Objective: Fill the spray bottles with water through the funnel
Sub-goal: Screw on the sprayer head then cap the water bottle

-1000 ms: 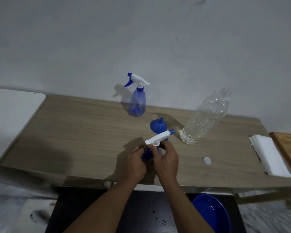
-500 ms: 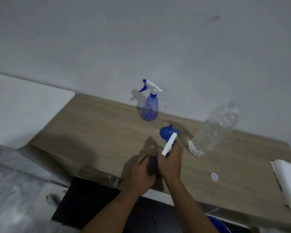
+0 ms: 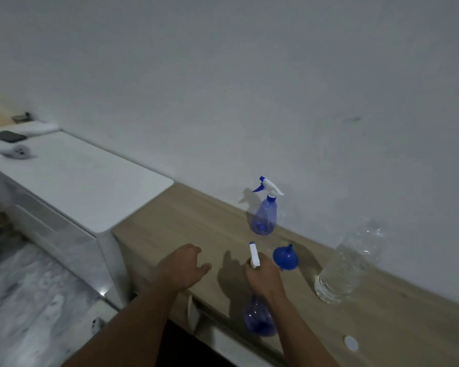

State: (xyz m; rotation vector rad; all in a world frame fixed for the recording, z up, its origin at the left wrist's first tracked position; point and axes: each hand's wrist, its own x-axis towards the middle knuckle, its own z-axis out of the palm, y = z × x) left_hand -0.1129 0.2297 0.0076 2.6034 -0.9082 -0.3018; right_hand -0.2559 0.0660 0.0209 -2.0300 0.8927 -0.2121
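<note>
My right hand [image 3: 263, 278] grips the white trigger head of a blue spray bottle [image 3: 259, 317], whose round body hangs below my wrist near the wooden table's [image 3: 186, 223] front edge. My left hand [image 3: 182, 268] hovers open to its left, holding nothing. A blue funnel [image 3: 285, 256] lies on the table just right of my right hand. A second blue spray bottle [image 3: 265, 213] with its white trigger head on stands upright by the wall. A large clear water bottle [image 3: 351, 263] with no cap stands at the right.
A white bottle cap [image 3: 351, 343] lies on the table at the lower right. A white cabinet [image 3: 72, 176] adjoins the table's left end, with a dark phone [image 3: 8, 136] on it. A white wall runs behind.
My left hand has let go of the spray bottle and moved left, open. My right hand now holds the bottle alone by its head. The view has swung left.
</note>
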